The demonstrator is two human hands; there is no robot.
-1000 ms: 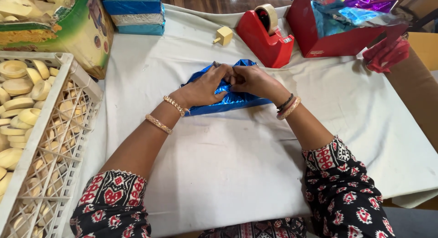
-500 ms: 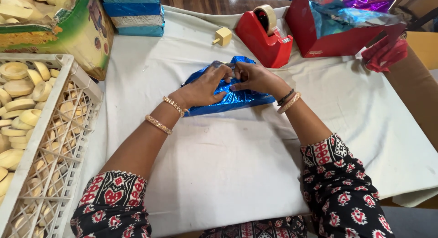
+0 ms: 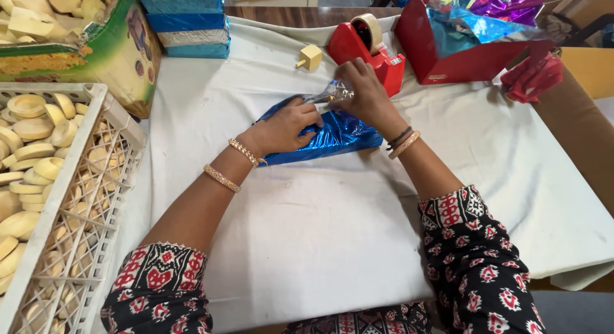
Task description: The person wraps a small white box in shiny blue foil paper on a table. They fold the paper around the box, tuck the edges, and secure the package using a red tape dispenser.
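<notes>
**Both hands on the blue foil parcel at mid-table**

Nearest to us are our own two forearms in red, black and white patterned sleeves, reaching out over the white cloth (image 3: 320, 231) that covers the table. At our left, close by, stands a white plastic crate (image 3: 96, 199) filled with pale wooden pieces.

Our left hand (image 3: 288, 126) lies flat, palm down and fingers together, pressing on the near left part of the blue foil parcel (image 3: 339, 134). Gold bangles (image 3: 233, 164) sit on that wrist. The parcel rests on the cloth near the middle of the table, its shiny blue wrap creased and lying slantwise.

Our right hand (image 3: 361, 94) is just beyond, at the parcel's far top edge, its fingers pinched together on a silvery flap of foil (image 3: 329, 94) that sticks up from the wrap. A dark band and a gold bangle circle that wrist.

Farther out, just behind the right hand, is a red tape dispenser (image 3: 364, 49) with a roll of tan tape on it. A small pale wooden cube piece (image 3: 310, 55) lies to its left on the cloth. At the far left we see a green printed carton (image 3: 109, 52) holding more wooden pieces, and beside it a stack of blue wrapped boxes (image 3: 185, 20). At the far right stands a red open box (image 3: 460, 46) with blue and purple foil sheets, and a crumpled red cloth (image 3: 531, 78) next to it.
</notes>
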